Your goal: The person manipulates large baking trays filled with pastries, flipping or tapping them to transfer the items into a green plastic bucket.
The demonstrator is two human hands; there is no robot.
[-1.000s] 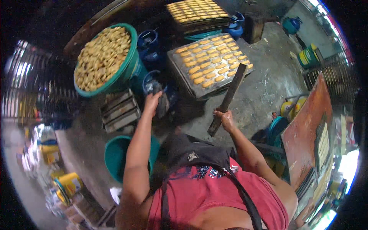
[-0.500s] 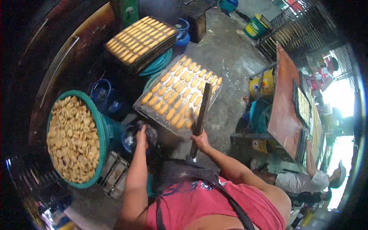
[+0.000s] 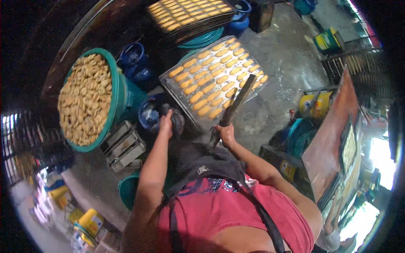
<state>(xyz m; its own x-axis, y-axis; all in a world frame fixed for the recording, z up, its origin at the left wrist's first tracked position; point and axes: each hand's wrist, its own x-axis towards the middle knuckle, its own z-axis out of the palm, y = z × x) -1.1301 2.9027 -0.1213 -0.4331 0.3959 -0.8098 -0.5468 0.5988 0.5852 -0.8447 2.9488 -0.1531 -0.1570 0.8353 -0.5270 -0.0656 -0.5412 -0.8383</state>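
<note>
My right hand (image 3: pixel 225 134) is wrapped round a long dark flat wooden bar (image 3: pixel 239 99), which slants up and away over the near right edge of a baking tray (image 3: pixel 178 103). Rows of golden oblong pastries (image 3: pixel 205 110) lie on this tray. A dark grey cloth (image 3: pixel 178 120) is in my left hand (image 3: pixel 166 125), beside the tray's near left corner and close to a round blue container (image 3: pixel 147 114). The fingers of the left hand are partly hidden by the cloth.
At the left stands a green tub (image 3: pixel 114 101) heaped with small baked pieces. A wooden rack (image 3: pixel 123 145) is beside it. Stacked trays of pastries (image 3: pixel 192 29) rise at the back. On the right are a brown tabletop (image 3: pixel 327 141) and a yellow bucket (image 3: pixel 315 104).
My view has shifted, so the tub and stacked trays sit higher and the tray further right in the picture. Both hands keep their hold on the bar and the cloth.
</note>
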